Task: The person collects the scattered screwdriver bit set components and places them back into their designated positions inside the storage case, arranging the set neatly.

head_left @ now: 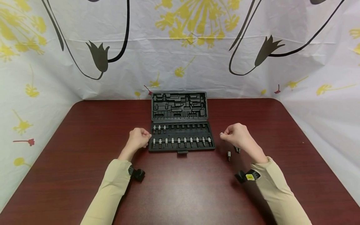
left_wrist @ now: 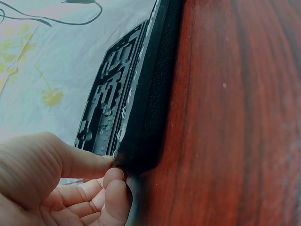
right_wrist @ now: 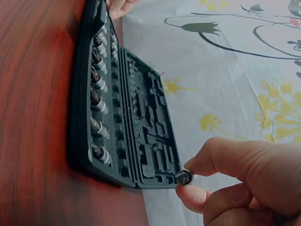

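Observation:
A black bit socket case (head_left: 182,133) lies unfolded on the table. Silver bit sockets (head_left: 179,142) fill its front row, and 3 stand at the left of its back row. My left hand (head_left: 137,138) holds the case's left edge, thumb and fingertips at the corner in the left wrist view. To the right of the case, my right hand (head_left: 238,135) is raised over the table. Between thumb and forefinger it pinches a bit socket (right_wrist: 185,177), seen end-on in the right wrist view.
A loose bit socket (head_left: 229,155) lies on the dark red table (head_left: 180,181) right of the case. More loose bit sockets (head_left: 237,149) are partly hidden below my right wrist. The case's moulded lid (head_left: 180,118) leans up near a patterned white cloth (head_left: 202,72) behind the table.

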Action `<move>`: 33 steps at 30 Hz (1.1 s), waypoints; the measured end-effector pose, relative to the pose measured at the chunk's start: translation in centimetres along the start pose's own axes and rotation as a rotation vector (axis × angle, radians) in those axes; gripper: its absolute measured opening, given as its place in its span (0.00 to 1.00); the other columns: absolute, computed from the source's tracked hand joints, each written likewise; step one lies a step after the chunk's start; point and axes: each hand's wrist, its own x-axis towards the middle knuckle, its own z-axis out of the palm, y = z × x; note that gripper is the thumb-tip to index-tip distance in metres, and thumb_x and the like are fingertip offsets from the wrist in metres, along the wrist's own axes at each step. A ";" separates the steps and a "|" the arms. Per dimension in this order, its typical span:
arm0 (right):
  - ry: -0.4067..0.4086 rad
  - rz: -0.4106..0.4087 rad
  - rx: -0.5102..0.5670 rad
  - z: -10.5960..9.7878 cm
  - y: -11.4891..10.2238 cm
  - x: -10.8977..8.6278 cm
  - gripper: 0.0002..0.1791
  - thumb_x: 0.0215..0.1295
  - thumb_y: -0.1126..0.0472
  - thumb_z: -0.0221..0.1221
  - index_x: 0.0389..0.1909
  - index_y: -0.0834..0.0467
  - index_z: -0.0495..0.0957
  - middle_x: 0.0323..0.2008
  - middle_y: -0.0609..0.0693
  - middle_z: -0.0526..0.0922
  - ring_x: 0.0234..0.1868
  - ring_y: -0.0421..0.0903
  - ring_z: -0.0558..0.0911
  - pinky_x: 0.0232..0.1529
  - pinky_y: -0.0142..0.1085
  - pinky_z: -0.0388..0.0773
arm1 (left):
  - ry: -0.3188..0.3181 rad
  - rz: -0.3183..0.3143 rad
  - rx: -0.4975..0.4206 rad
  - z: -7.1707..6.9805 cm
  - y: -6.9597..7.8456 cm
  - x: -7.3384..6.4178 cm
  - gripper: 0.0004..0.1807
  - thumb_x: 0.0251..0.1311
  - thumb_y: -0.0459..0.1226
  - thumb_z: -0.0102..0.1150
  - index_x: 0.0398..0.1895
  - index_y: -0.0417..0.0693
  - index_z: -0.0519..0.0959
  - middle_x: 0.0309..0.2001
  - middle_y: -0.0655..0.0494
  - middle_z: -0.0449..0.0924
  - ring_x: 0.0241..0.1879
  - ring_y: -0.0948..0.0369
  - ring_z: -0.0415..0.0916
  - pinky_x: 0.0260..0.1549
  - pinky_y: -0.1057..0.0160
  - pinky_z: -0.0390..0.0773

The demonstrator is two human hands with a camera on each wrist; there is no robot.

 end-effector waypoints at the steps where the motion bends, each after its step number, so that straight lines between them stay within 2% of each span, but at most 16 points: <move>1: 0.006 -0.005 0.000 0.1 -0.1 0.1 0.13 0.56 0.61 0.59 0.13 0.59 0.77 0.11 0.40 0.72 0.17 0.40 0.67 0.23 0.33 0.66 | 0.001 0.001 0.000 0.0 0.0 0.0 0.07 0.61 0.31 0.55 0.32 0.32 0.78 0.21 0.48 0.78 0.15 0.63 0.72 0.15 0.66 0.77; 13: 0.002 -0.023 0.012 0.6 -1.9 1.1 0.13 0.55 0.60 0.58 0.13 0.58 0.77 0.09 0.39 0.67 0.17 0.40 0.66 0.22 0.33 0.65 | 0.016 0.003 -0.019 0.1 0.0 0.0 0.06 0.59 0.30 0.57 0.31 0.32 0.78 0.19 0.49 0.78 0.14 0.64 0.72 0.15 0.66 0.77; 27: -0.018 -0.017 0.020 1.4 -3.3 2.3 0.12 0.54 0.60 0.59 0.15 0.59 0.78 0.09 0.40 0.67 0.18 0.41 0.66 0.24 0.33 0.65 | -0.017 -0.019 0.003 0.1 -0.1 0.2 0.07 0.61 0.31 0.55 0.33 0.33 0.77 0.21 0.48 0.78 0.16 0.62 0.74 0.17 0.64 0.78; 33: -0.044 -0.022 0.047 1.8 -4.2 2.8 0.12 0.56 0.60 0.59 0.15 0.59 0.78 0.08 0.41 0.66 0.15 0.40 0.64 0.25 0.32 0.65 | -0.015 -0.021 0.007 0.1 -0.1 0.3 0.07 0.61 0.32 0.56 0.33 0.33 0.77 0.21 0.48 0.79 0.16 0.62 0.74 0.17 0.64 0.78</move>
